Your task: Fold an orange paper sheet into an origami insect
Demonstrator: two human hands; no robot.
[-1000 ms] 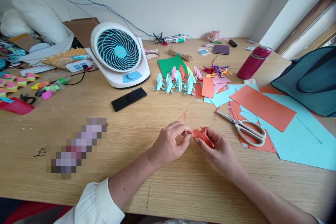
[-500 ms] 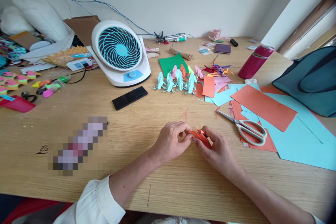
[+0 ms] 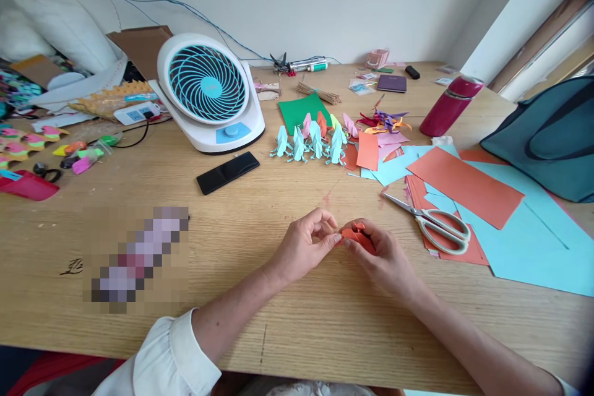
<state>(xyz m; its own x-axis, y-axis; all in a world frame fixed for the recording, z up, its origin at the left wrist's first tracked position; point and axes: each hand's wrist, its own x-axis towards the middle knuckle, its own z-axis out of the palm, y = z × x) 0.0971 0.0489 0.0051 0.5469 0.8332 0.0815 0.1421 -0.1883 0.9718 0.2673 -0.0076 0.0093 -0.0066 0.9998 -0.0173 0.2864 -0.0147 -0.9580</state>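
Observation:
A small folded orange paper figure [image 3: 359,239] is held just above the table between my hands. My right hand [image 3: 384,255] grips its right side, thumb in front and fingers behind. At its left tip, my left hand [image 3: 304,244] pinches with the thumb and a finger, while its other fingers are loosely curled. Part of the figure is hidden by my fingers. Beyond my hands stands a group of light-blue folded paper figures [image 3: 315,141], with pink, orange and yellow ones behind them. Scissors [image 3: 440,226] with cream handles lie to the right, partly on orange paper.
Orange sheet [image 3: 466,187] and light-blue sheet [image 3: 533,253] spread across the right side, near a teal bag [image 3: 547,136] and a red bottle [image 3: 451,106]. A fan [image 3: 208,96] and a black phone [image 3: 228,173] are at left. Behind the figures lies green paper [image 3: 297,112].
The orange figure has turned slightly in my right hand, and that hand's fingers cover it differently. My left fingers have lifted and spread a little from the thumb. The view has shifted slightly.

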